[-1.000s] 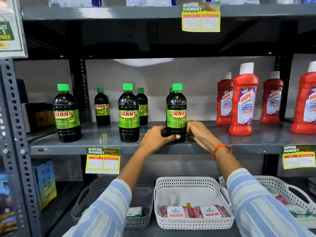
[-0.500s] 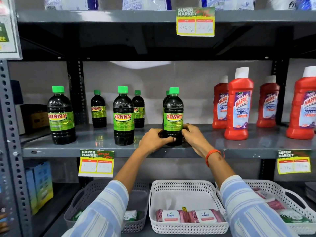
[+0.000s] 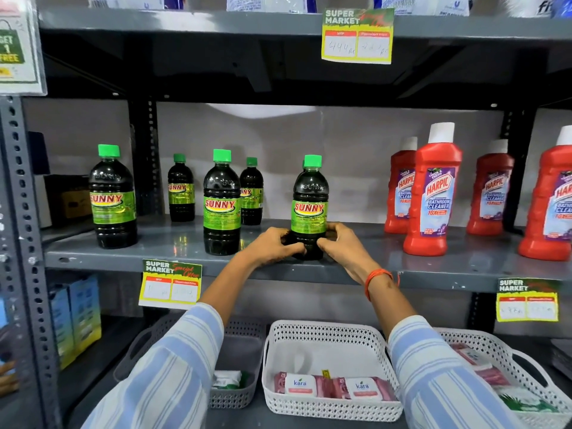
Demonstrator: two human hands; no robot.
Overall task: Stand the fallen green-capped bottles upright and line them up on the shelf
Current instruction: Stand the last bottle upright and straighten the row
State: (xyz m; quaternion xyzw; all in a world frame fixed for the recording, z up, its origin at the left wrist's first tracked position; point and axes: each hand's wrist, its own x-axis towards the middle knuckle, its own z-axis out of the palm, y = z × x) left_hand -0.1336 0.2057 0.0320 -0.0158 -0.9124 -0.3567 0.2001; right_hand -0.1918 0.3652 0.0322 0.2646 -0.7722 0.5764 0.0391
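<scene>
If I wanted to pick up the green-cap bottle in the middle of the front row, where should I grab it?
Probably around the labelled belly of the middle bottle, coming from the front. It stands upright at the shelf edge, with gaps on both sides for fingers.

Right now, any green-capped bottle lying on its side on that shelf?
No: every visible green-capped bottle stands upright, including the one both hands hold on the shelf.

Both hands are wrapped round the base of one dark plastic bottle with a green cap and a green SUNNY label (image 3: pixel 309 209) — left hand (image 3: pixel 272 246) on one side, right hand (image 3: pixel 343 246) on the other. It stands upright near the front edge of the grey metal shelf (image 3: pixel 464 267). To its left, four more green-capped bottles stand upright; red Harpic cleaner bottles (image 3: pixel 433 193) stand to its right.
</scene>
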